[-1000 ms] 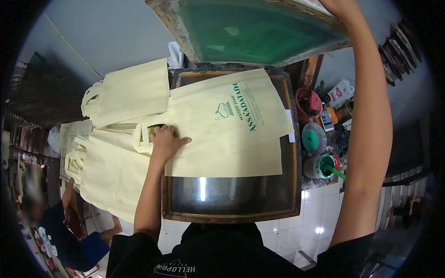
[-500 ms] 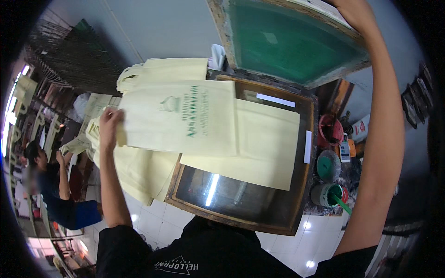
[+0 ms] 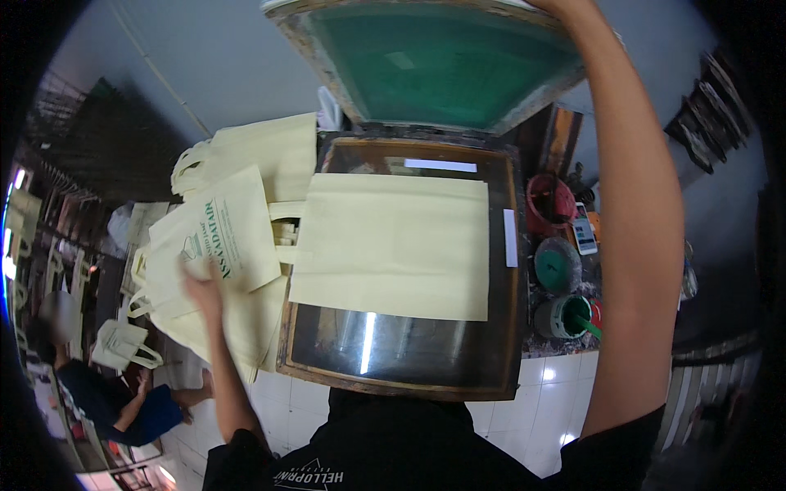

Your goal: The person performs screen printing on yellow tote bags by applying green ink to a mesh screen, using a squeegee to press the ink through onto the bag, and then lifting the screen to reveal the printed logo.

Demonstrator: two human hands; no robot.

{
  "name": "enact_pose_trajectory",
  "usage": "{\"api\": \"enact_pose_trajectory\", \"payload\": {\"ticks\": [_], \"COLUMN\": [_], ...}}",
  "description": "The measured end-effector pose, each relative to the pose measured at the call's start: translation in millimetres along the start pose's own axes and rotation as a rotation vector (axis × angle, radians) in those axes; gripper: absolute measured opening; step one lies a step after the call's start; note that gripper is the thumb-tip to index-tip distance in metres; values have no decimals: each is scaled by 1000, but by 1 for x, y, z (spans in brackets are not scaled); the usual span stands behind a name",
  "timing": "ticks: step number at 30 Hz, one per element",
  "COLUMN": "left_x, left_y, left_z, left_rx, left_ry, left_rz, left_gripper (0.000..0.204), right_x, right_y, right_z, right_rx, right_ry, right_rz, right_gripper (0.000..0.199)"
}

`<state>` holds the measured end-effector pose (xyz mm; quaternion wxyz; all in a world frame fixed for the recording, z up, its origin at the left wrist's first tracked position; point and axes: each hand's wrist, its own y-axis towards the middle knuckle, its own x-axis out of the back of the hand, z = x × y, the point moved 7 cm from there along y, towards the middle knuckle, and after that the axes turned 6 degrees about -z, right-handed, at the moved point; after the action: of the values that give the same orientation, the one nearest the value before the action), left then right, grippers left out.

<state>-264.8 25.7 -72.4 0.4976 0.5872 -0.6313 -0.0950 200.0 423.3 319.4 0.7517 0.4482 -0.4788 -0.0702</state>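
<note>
My left hand (image 3: 205, 288), blurred by motion, is over a cream tote bag printed in green (image 3: 250, 196); its fingers are too smeared to tell whether they grip it. That bag lies askew on a heap of cream bags left of the glass-topped printing table (image 3: 344, 360). On the glass rests a blank cream tote bag (image 3: 393, 245), flat, its handles toward the left. At the top edge my right hand (image 3: 566, 8), partly cut off, is closed on the rim of a raised screen-printing frame (image 3: 434, 74) with green mesh, tilted up behind the table.
Right of the table stand a red tub (image 3: 550, 204), a bowl of green ink (image 3: 557, 266), a pot of green ink (image 3: 565, 317) with a green handle in it, and a phone (image 3: 584, 229). More cream bags (image 3: 262, 151) are stacked at the back left. A co-worker (image 3: 106, 401) sits at far left.
The printed bag has moved left off the table onto the heap, uncovering the blank bag. My left hand has moved down with it. The screen frame stays raised in my right hand.
</note>
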Motion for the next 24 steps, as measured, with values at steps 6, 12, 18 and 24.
{"api": "enact_pose_trajectory", "payload": {"ticks": [6, 12, 18, 24], "left_x": [-173, -265, -280, -285], "left_y": [-156, -167, -159, -163], "left_z": [-348, -436, -445, -464], "left_rx": [-516, -694, -805, -896], "left_ry": [-640, -338, -449, -341], "left_rz": [841, 822, 900, 826], "left_gripper": [44, 25, 17, 29], "right_x": [-8, -4, -10, -10], "right_y": [-2, -10, -1, 2], "right_z": [-3, 1, -4, -4], "right_rx": [12, 54, 78, 98], "right_ry": [-45, 27, -16, -22], "right_rz": [-2, 1, 11, -31], "right_gripper": [50, 50, 49, 49]}}
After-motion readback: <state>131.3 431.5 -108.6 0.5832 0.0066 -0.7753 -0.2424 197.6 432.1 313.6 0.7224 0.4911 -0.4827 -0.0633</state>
